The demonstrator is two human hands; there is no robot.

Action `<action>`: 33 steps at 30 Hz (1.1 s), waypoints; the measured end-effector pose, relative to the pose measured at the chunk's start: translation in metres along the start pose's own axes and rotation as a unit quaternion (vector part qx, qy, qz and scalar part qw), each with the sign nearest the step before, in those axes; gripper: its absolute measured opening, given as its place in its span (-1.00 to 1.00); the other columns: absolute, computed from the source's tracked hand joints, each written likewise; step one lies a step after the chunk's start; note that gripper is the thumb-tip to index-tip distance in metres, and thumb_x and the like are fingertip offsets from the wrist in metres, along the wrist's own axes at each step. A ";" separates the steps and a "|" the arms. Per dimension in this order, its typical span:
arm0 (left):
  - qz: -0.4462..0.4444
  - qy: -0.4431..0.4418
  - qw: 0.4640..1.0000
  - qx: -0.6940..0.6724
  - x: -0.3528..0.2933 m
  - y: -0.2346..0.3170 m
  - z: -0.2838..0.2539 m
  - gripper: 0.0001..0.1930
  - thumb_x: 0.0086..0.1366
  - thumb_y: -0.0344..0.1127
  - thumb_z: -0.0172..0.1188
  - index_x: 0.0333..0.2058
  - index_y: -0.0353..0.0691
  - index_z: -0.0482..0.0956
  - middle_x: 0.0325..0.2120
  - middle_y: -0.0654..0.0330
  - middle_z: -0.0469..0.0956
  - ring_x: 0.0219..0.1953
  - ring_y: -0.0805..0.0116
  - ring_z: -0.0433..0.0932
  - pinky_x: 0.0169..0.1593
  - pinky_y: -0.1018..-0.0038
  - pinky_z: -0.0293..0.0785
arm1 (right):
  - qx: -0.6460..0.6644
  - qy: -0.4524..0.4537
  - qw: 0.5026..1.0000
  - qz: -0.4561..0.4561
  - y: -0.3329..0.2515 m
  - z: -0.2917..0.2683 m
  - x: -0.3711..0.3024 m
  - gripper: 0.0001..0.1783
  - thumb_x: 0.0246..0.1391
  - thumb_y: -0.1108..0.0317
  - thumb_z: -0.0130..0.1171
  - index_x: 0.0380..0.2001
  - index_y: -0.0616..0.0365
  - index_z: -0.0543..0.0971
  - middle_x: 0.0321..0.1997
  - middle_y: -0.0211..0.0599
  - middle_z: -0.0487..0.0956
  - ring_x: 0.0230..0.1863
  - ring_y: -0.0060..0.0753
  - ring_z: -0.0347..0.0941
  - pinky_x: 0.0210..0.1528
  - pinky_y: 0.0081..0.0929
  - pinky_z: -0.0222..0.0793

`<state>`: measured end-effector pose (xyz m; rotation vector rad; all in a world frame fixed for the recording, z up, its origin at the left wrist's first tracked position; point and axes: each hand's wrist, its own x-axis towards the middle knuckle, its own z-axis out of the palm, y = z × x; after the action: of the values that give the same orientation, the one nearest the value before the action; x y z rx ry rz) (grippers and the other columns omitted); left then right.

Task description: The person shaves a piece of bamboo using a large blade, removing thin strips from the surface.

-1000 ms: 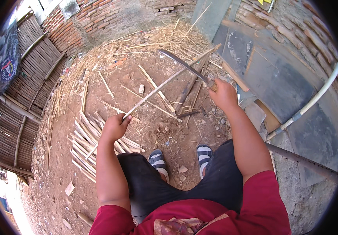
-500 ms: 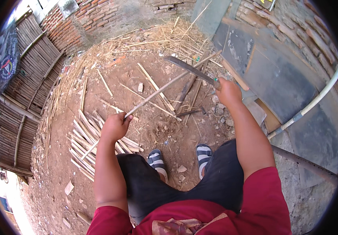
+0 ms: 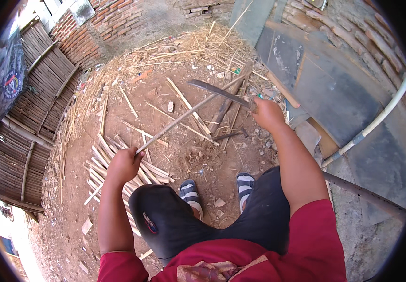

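Observation:
My left hand (image 3: pixel 124 165) is closed around a long, thin wooden stick (image 3: pixel 175 123). The stick slants from beside my left forearm up to the far right. My right hand (image 3: pixel 268 114) grips the handle of a machete (image 3: pixel 219 91), its dark, curved blade pointing left. Blade and stick cross near the blade's middle; whether they touch I cannot tell. Below the stick, next to my left hand, lies a pile of pale split sticks (image 3: pixel 151 174) on the dirt, partly hidden by my arm and knee.
Loose strips (image 3: pixel 179 96) and a dark plank (image 3: pixel 229 107) lie ahead on the ground, near a dark hammer-like tool (image 3: pixel 231 135). Straw (image 3: pixel 189 44) lines the brick wall. Grey boards (image 3: pixel 334 98) and a pale pipe (image 3: pixel 377 120) stand right, a bamboo panel (image 3: pixel 38 84) left.
My left hand has drawn back down and to the left, pulling the stick along. The machete in my right hand has shifted slightly left and nearer to me.

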<state>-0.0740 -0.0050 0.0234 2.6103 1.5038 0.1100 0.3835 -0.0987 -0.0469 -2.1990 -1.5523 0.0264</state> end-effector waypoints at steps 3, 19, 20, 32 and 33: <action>-0.039 0.007 0.999 -0.005 -0.020 -0.001 -0.014 -0.63 0.46 -0.12 0.16 -0.33 -0.38 0.59 -0.49 -0.24 0.55 -0.31 -0.30 0.56 -0.21 0.00 0.46 | -0.024 -0.055 0.998 -0.012 -0.029 -0.004 -0.011 -0.61 0.11 0.14 0.38 -0.12 0.16 0.58 -0.20 0.01 0.69 -0.11 0.10 0.65 -0.07 0.03 0.56; -0.111 0.021 0.993 -0.025 -0.134 -0.020 -0.014 -0.69 0.43 -0.21 0.20 -0.38 -0.38 0.52 -0.44 -0.24 0.56 -0.31 -0.32 0.54 -0.23 0.02 0.45 | -0.006 -0.023 0.999 0.025 -0.026 -0.017 -0.022 -0.63 0.13 0.19 0.36 -0.04 0.08 0.59 -0.15 -0.03 0.69 -0.09 0.15 0.64 -0.06 0.03 0.57; -0.120 0.014 0.992 -0.032 -0.136 -0.022 -0.012 -0.69 0.44 -0.21 0.19 -0.38 -0.38 0.52 -0.44 -0.24 0.56 -0.31 -0.32 0.54 -0.23 0.03 0.45 | -0.003 -0.023 0.999 0.025 -0.035 -0.017 -0.023 -0.62 0.13 0.19 0.37 -0.04 0.07 0.59 -0.16 -0.03 0.69 -0.09 0.14 0.64 -0.06 0.02 0.57; -0.094 0.011 0.992 -0.084 -0.165 -0.035 -0.007 -0.74 0.44 -0.23 0.18 -0.33 -0.35 0.58 -0.49 -0.21 0.55 -0.36 -0.28 0.55 -0.27 0.06 0.45 | 0.097 0.015 0.995 -0.036 -0.041 -0.008 -0.012 -0.67 0.04 0.30 0.38 -0.11 0.08 0.58 -0.24 -0.09 0.69 -0.17 0.10 0.66 -0.16 0.01 0.58; -0.093 0.008 0.993 -0.070 -0.170 -0.036 -0.009 -0.74 0.43 -0.23 0.18 -0.32 -0.35 0.58 -0.49 -0.21 0.56 -0.36 -0.28 0.55 -0.27 0.06 0.46 | 0.065 0.021 0.997 -0.044 -0.030 -0.006 -0.011 -0.66 0.04 0.30 0.38 -0.09 0.07 0.59 -0.23 -0.09 0.69 -0.16 0.10 0.66 -0.14 0.02 0.58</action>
<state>-0.1916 -0.1337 0.0267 2.3552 1.6697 0.2101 0.3542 -0.1029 -0.0335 -2.0167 -1.5761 0.0517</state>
